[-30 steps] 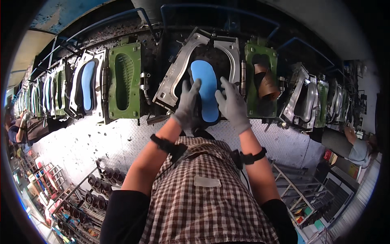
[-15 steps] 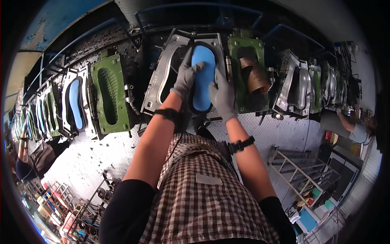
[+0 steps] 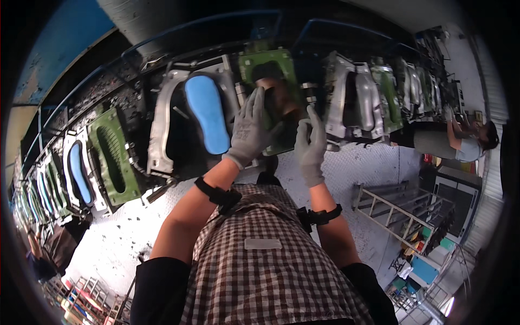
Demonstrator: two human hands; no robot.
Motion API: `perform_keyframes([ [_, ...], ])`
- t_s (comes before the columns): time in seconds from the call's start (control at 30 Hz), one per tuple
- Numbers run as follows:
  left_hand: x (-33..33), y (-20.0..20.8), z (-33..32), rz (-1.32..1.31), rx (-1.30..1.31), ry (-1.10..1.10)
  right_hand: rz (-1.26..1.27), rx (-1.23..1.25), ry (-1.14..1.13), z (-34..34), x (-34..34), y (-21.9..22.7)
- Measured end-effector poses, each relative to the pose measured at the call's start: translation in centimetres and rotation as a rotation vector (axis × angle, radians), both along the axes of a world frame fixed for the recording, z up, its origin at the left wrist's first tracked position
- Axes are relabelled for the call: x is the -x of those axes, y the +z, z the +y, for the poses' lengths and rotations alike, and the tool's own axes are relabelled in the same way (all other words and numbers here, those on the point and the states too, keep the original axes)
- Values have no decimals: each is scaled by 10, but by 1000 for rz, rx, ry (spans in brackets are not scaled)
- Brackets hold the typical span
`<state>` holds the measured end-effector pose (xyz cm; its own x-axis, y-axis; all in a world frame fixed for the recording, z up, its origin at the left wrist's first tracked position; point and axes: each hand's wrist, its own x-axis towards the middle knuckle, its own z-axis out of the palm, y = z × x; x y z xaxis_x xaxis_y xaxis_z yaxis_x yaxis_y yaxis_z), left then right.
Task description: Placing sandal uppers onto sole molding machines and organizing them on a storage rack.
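Note:
My left hand [image 3: 250, 129], in a grey glove, stretches its fingers up over the near left side of a green mould half [image 3: 287, 60] and holds nothing. To its right, my gloved right hand [image 3: 311, 147] is raised with fingers apart, also without anything in it. Between and beyond both hands, a brown curved piece [image 3: 280, 96], blurred, sits over the dark sole-shaped part of that green half. Left of my left hand, a blue insole [image 3: 207, 114] lies on the dark sole form of a silver metal mould [image 3: 161, 132]; its lower right edge is close to my wrist.
More moulds line the bench on both sides, including a green half [image 3: 120, 187] and another blue insole [image 3: 80, 173] at left, and silver moulds [image 3: 336, 108] at right. A metal rack [image 3: 401, 208] stands lower right. Other people work at far right [image 3: 471, 138] and far left [image 3: 39, 254].
Both hands have let go of the blue insole, which now lies in the silver mould. They have moved right to the green half, and the view has shifted right too.

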<state>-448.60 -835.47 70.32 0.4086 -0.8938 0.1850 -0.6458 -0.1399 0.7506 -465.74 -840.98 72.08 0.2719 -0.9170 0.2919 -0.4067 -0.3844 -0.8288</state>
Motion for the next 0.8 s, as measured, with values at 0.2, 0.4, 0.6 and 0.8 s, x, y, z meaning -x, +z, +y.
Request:
perform_keyframes([
  [0.2,72,14,-99,388,107,157,7,-421,-67,-62,92,12],
  [0.4,218,41,-189,355,235,-309,-386,-629,-268,-150,247,5],
  [0.6,296,-78,-309,1347,-63,182,-580,-613,-202,-251,331,10],
  [0.8,319,-80,-294,1162,-119,144,-5,-59,-126,-336,321,14],
])
